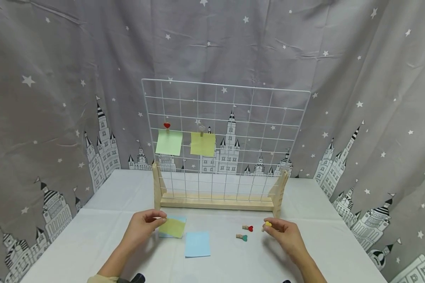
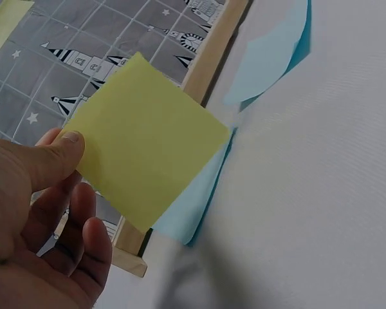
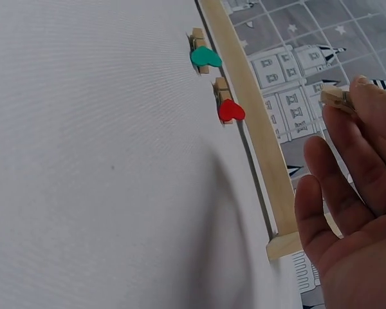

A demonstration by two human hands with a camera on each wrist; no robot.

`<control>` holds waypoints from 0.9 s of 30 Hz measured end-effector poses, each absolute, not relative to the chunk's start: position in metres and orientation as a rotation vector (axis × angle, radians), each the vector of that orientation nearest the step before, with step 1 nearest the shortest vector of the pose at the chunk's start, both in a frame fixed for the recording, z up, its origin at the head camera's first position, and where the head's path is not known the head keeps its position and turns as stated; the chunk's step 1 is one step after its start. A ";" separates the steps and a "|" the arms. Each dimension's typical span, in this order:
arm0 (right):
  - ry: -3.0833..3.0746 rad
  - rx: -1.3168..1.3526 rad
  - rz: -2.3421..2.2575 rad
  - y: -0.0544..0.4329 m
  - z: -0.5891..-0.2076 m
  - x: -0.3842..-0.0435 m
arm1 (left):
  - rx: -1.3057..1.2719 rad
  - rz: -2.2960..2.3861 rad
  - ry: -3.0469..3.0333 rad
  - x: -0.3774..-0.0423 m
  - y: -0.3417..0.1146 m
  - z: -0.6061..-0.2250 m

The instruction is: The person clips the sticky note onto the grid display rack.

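Two notes are already clipped to the wire grid near the worktop's back edge. A yellow note is pinched by the left hand, a yellow clip by the right hand's fingers. Nearer the front edge, two blue notes and two clips look left over.
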State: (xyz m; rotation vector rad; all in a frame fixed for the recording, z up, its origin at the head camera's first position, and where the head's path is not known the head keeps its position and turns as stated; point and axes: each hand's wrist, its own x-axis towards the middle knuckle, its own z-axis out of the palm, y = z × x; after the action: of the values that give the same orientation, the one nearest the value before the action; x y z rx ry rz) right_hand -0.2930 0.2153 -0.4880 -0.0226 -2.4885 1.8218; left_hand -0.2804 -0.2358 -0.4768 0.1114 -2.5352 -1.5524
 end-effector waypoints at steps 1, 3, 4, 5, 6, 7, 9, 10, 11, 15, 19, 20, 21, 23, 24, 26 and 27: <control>-2.495 -0.016 1.801 0.216 -0.487 -0.294 | 0.110 -1.548 -2.534 -0.281 -0.236 -0.476; -2.500 -0.001 1.772 0.216 -0.486 -0.295 | 0.104 -1.545 -2.528 -0.282 -0.236 -0.474; -2.502 0.004 1.761 0.217 -0.485 -0.296 | 0.101 -1.548 -2.524 -0.282 -0.236 -0.474; -2.503 0.010 1.754 0.217 -0.484 -0.297 | 0.099 -1.551 -2.520 -0.283 -0.236 -0.473; -2.505 0.013 1.746 0.217 -0.482 -0.298 | 0.097 -1.554 -2.517 -0.283 -0.236 -0.472; -2.506 0.012 1.740 0.217 -0.480 -0.299 | 0.097 -1.551 -2.518 -0.284 -0.236 -0.471; -2.508 0.014 1.728 0.217 -0.477 -0.301 | 0.097 -1.553 -2.518 -0.285 -0.235 -0.469; -2.512 0.014 1.717 0.217 -0.475 -0.302 | 0.101 -1.551 -2.520 -0.285 -0.235 -0.467; -2.516 0.017 1.704 0.216 -0.473 -0.303 | 0.100 -1.552 -2.520 -0.286 -0.234 -0.466; -2.526 0.037 1.683 0.215 -0.465 -0.305 | 0.089 -1.571 -2.508 -0.287 -0.231 -0.460; -2.537 0.040 1.680 0.214 -0.459 -0.306 | 0.064 -1.592 -2.494 -0.289 -0.227 -0.453; -2.538 0.037 1.682 0.214 -0.458 -0.307 | 0.069 -1.599 -2.489 -0.289 -0.226 -0.451; -2.536 0.038 1.688 0.214 -0.456 -0.307 | 0.068 -1.600 -2.485 -0.289 -0.224 -0.449; -2.535 0.030 1.684 0.213 -0.453 -0.308 | 0.078 -1.606 -2.479 -0.289 -0.222 -0.446; -2.534 0.027 1.679 0.213 -0.451 -0.309 | 0.083 -1.606 -2.475 -0.289 -0.220 -0.444; -2.528 0.023 1.682 0.212 -0.447 -0.310 | 0.091 -1.602 -2.468 -0.288 -0.217 -0.441; -2.526 0.021 1.680 0.211 -0.445 -0.310 | 0.093 -1.605 -2.464 -0.288 -0.216 -0.440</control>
State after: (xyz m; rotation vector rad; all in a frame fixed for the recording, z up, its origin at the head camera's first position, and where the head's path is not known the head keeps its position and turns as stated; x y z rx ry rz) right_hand -0.3103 0.2113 -0.4447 0.0211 -2.5259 1.6799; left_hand -0.2884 -0.2161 -0.4398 0.0926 -2.4637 -1.6049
